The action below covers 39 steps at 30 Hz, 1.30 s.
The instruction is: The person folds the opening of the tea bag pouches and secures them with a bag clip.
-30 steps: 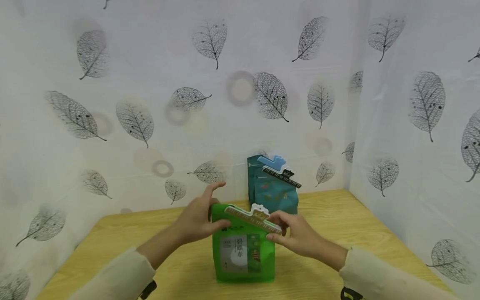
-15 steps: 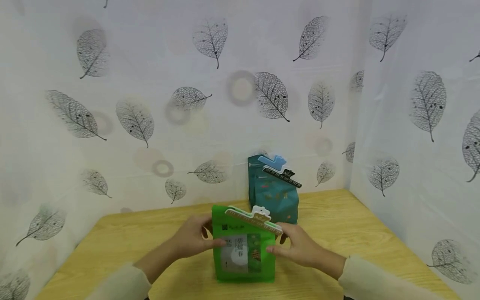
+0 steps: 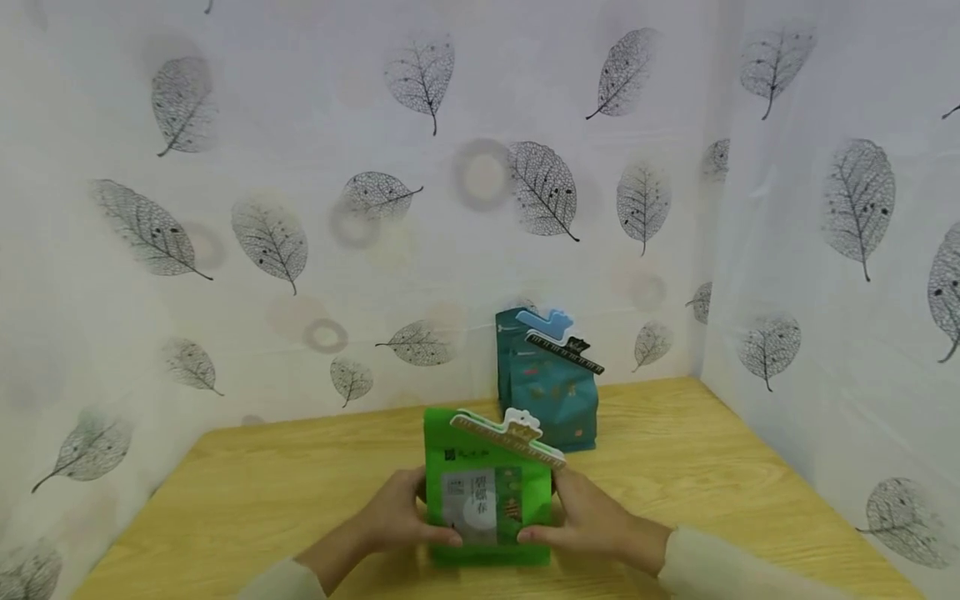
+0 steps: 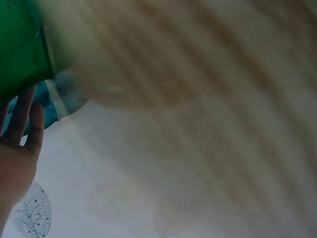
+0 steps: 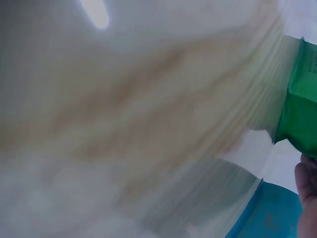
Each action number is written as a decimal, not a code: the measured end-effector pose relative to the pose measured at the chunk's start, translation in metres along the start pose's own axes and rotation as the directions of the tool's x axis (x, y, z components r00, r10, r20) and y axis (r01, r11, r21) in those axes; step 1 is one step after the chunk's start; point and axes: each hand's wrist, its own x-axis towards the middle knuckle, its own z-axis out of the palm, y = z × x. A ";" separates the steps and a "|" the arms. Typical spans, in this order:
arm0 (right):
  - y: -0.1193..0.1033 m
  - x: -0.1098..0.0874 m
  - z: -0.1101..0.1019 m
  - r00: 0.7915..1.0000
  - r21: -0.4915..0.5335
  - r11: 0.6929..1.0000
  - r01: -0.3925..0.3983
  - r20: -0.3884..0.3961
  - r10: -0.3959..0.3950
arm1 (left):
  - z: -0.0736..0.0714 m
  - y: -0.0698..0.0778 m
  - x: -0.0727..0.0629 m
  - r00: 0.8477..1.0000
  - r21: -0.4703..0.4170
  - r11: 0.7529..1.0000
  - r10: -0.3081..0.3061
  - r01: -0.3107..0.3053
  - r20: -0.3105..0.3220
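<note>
A bright green tea bag (image 3: 534, 492) with a grey and dark green label stands upright on the table. Across its folded top sits a slanted clip (image 3: 504, 435), white with a gold keyboard-patterned bar. My left hand (image 3: 397, 518) holds the bag's left side low down, its thumb on the front and its fingers going behind. On the opposite side my right hand (image 3: 596, 518) grips it the same way, thumb at the label's lower right corner. In the left wrist view the green bag (image 4: 20, 49) shows above the fingers; the right wrist view catches only its edge.
Behind the green bag, to the right, stands a teal bag (image 3: 555, 408) near the back of the wooden table (image 3: 300, 467). A blue clip (image 3: 546, 323) and a black keyboard-patterned clip (image 3: 566, 353) are on its top. Leaf-printed cloth (image 3: 450, 275) encloses the table.
Both hands have slid down from the bag's top and the clip's right end to its lower sides. The thumbs are now lower on the front; the bag stays in place.
</note>
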 end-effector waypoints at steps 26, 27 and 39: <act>0.023 -0.004 -0.010 0.994 0.195 0.978 -0.074 -0.062 0.087 | 0.045 0.016 0.025 0.995 0.083 0.996 -0.024 0.033 -0.098; 0.024 -0.005 -0.012 0.994 0.192 0.978 -0.076 -0.060 0.089 | 0.047 0.016 0.026 0.995 0.086 0.996 -0.023 0.032 -0.101; 0.040 -0.017 -0.031 0.989 0.105 0.989 -0.106 -0.093 0.116 | 0.055 0.023 0.031 0.990 0.261 0.963 -0.030 0.065 -0.139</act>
